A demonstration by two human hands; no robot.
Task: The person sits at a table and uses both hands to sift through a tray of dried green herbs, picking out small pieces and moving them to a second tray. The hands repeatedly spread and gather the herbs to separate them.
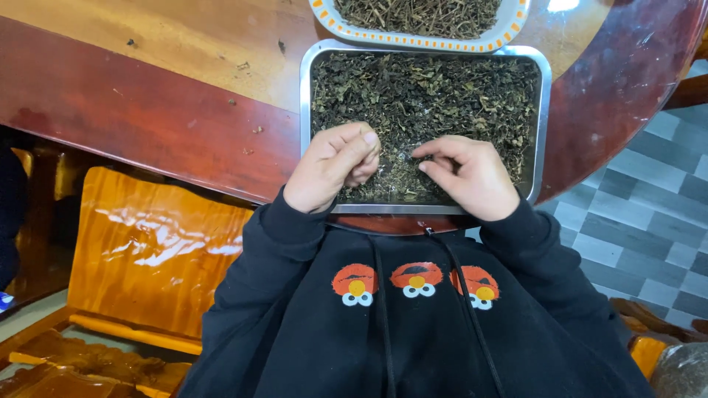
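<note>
Sorting through dried leaves (442, 96) in a rectangular steel tray (304, 133) is the work I see in hand at this station. The tray sits on the near edge of the round wooden counter (147, 96), directly in front of my torso.

Progress, as I judge it: the tray remains nearly full, with dark leaf matter covering it from wall to wall. A thinner patch shows at the near centre, between the two hands. Beyond the tray, on the far side, an oval dish with an orange-and-white rim (509, 29) holds a layer of stalky, twig-like material. I read this as picked-out matter, so some sorting is done and most of the tray is left.

Hand states:
- Left hand (332, 166): curled into a loose fist, thumb pressed against the side of the index finger. Whether it pinches a piece I cannot tell.
- Right hand (472, 177): fingers bent downward, fingertips touching the leaf layer near the tray centre. No piece is visibly gripped.

Position of the work item: the leaves lie under and just beyond both hands. The left hand rests over the near-left part of the tray, the right hand over the near-right part. A few crumbs (254, 131) lie on the counter to the left of the tray.
</note>
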